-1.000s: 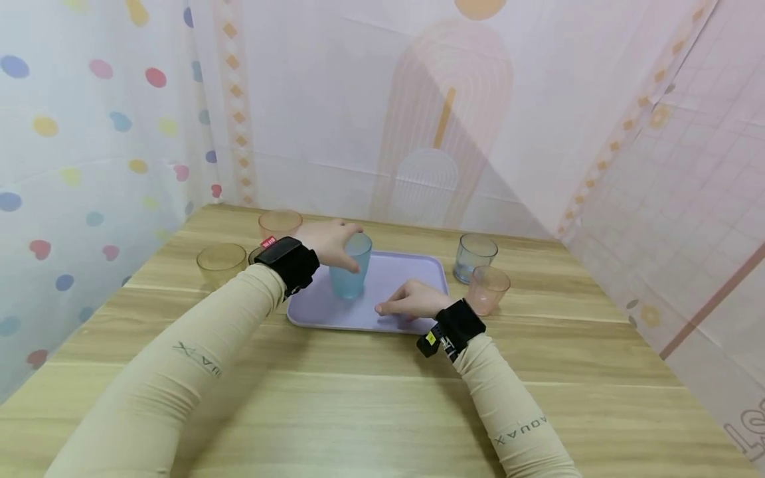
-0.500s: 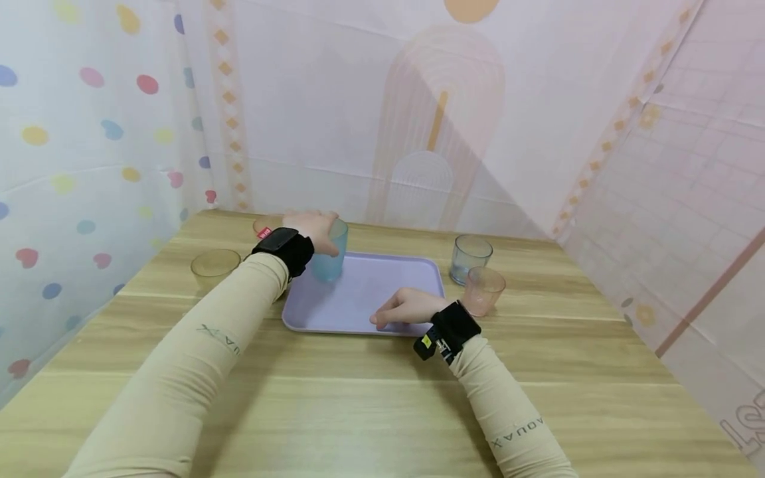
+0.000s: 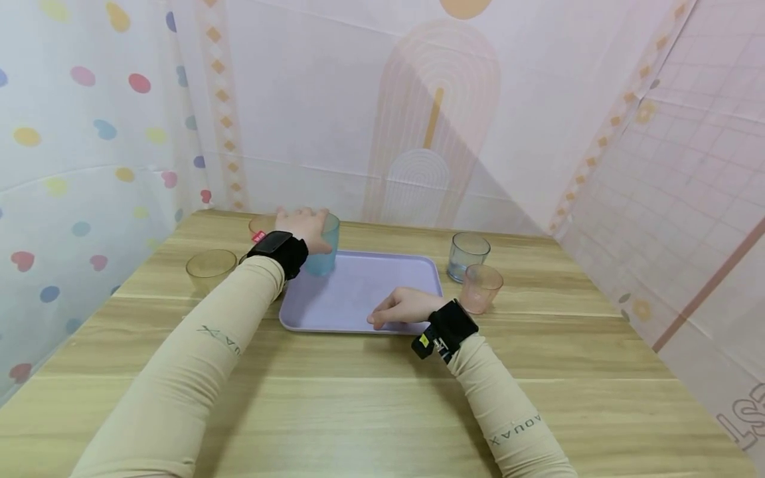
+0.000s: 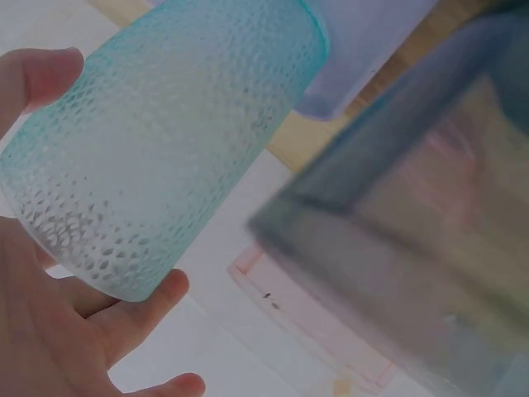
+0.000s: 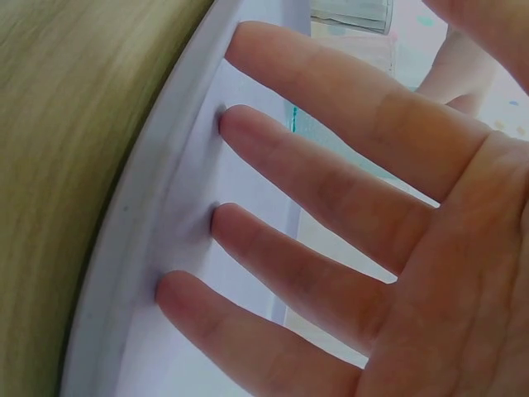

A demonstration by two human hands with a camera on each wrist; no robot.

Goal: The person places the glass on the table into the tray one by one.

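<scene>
Since a second ago the left hand (image 3: 306,226) has carried the blue cup (image 3: 323,252) from the middle of the lilac tray (image 3: 382,282) to its far-left corner, and the cup now sits at or just over the tray's rim; whether its base rests on anything cannot be told from the head view. The fingers curl round the cup's upper wall from the side, thumb on one face and fingers on the other, as the left wrist view shows against the dimpled teal plastic (image 4: 165,149). A grip high on the wall leaves the base free, which seems to suit lifting it over the raised rim.

The right hand (image 3: 403,307) has not moved: it rests on the near edge of the tray with its fingers (image 5: 273,248) straight and slightly spread, tips pressing down on the tray's surface just inside the rim (image 5: 157,207). Held flat like that, it appears to pin the light tray to the table (image 3: 382,398) so it does not slide while the other hand works.

Two amber cups stand off the tray to the left: one (image 3: 209,267) well apart on the table, one (image 3: 259,226) mostly hidden behind the left hand and wrist strap. To the right of the tray a grey-blue cup (image 3: 467,255) and a pink cup (image 3: 481,287) stand close together, the pink one nearer the person. All four are upright. Patterned sheets close in the table on three sides.
</scene>
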